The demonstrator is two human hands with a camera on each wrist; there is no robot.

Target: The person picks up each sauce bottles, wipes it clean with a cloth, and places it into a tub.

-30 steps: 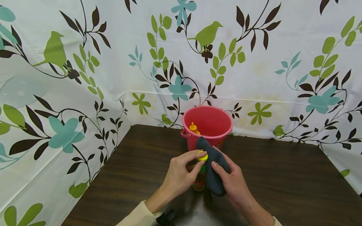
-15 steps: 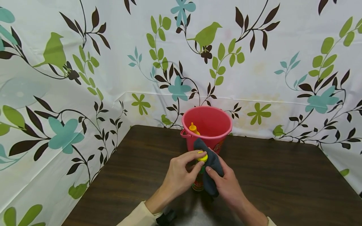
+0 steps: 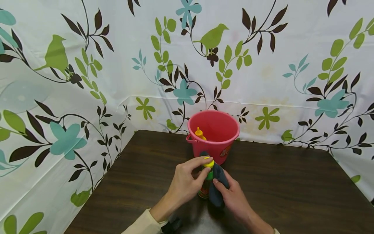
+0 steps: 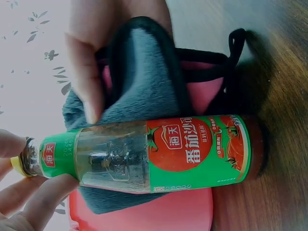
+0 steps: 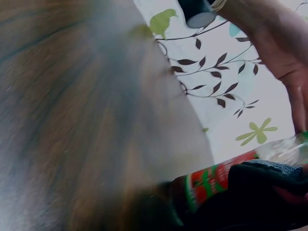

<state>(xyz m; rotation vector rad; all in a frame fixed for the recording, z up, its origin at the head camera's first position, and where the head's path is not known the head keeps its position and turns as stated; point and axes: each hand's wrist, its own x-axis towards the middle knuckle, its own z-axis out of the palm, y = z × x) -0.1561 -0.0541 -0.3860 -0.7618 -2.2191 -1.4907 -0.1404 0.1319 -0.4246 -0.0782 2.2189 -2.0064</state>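
A glass ketchup bottle (image 4: 192,149) with a red and green label stands on the dark wooden table (image 3: 146,169). My left hand (image 3: 185,180) pinches it at the top, thumb and fingers round the yellow cap (image 3: 209,162) and neck. A grey plush cloth (image 3: 217,193) with black edging lies along the bottle's right side, gripped by my right hand (image 3: 236,198). In the left wrist view, the cloth also shows behind the glass, with a pink patch and a black loop (image 4: 236,45). The right wrist view catches the bottle's lower label (image 5: 211,180) beside the dark cloth.
Close behind the hands stands a pink bucket (image 3: 201,148) with a side handle lug. A bottle with an orange nozzle (image 3: 200,133) is inside it. A patterned white sheet (image 3: 117,65) hangs along the table's back and left edges.
My right hand has moved the cloth left and slightly down, closer against the bottle. My left hand keeps its hold at the cap.
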